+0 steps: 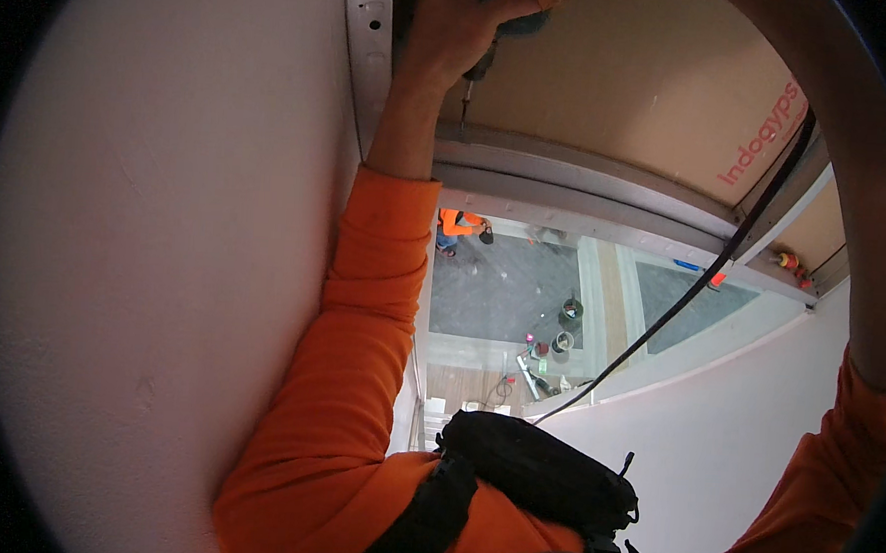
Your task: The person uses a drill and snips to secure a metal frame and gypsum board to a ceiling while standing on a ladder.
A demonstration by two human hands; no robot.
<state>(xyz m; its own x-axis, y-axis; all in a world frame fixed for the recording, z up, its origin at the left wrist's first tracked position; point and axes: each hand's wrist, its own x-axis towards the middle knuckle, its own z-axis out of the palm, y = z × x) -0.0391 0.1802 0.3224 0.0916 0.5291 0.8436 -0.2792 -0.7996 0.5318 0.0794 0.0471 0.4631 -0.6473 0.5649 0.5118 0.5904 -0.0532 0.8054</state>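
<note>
My left hand (454, 25) is raised at the top of the view, its fingers and thumb closed round a dark power drill (525, 24). The drill's body is partly cut off by the upper edge. From its black chuck (481, 63) a thin bit (465, 105) points down, its tip close to a metal channel (588, 184); contact cannot be made out. Behind the drill lies a brown board (614, 75). My right forearm (880, 249) reaches up along the right side, and the hand itself is beyond the upper edge.
A white wall (163, 262) stands close on the left. A black cable (661, 323) crosses diagonally at right. A yellow and red tool (790, 263) rests on a ledge. Far below are a grey floor (512, 290), buckets (572, 309) and another person (456, 224) in orange.
</note>
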